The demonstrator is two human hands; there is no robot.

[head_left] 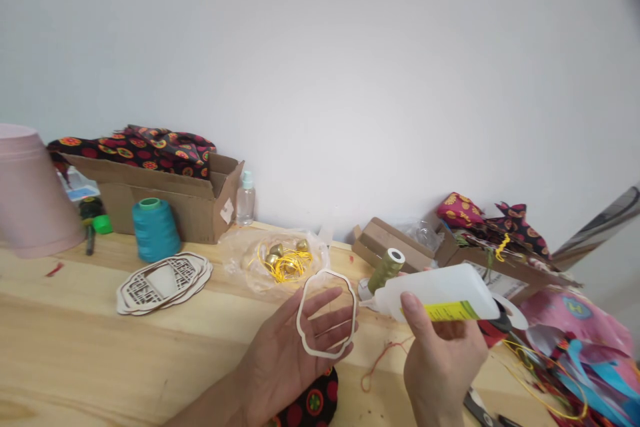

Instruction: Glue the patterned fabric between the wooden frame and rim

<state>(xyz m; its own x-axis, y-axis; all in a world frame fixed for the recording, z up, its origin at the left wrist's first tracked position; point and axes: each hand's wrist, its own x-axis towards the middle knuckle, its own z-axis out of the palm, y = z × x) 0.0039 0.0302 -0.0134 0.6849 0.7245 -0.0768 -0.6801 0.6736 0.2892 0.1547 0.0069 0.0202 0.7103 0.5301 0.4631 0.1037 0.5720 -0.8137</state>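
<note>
My left hand (pixel 293 347) lies palm up over the wooden table (pixel 100 333), fingers stretched out, with a thin pale wooden ring frame (pixel 301 307) resting on the fingers. My right hand (pixel 443 360) is wrapped round a white glue bottle (pixel 440 290) with a yellow-green label. The bottle is held on its side, and its nozzle points left toward the frame's right edge. A dark patterned fabric piece (pixel 313 403) lies under my left wrist.
A stack of cut-out wooden frames (pixel 163 280), a teal thread spool (pixel 155 230) and an open cardboard box (pixel 175 203) of patterned fabric stand at the left. Gold bells with yellow cord (pixel 285 260) lie in a plastic bag mid-table. An olive spool (pixel 386 270), boxes and fabric scraps crowd the right.
</note>
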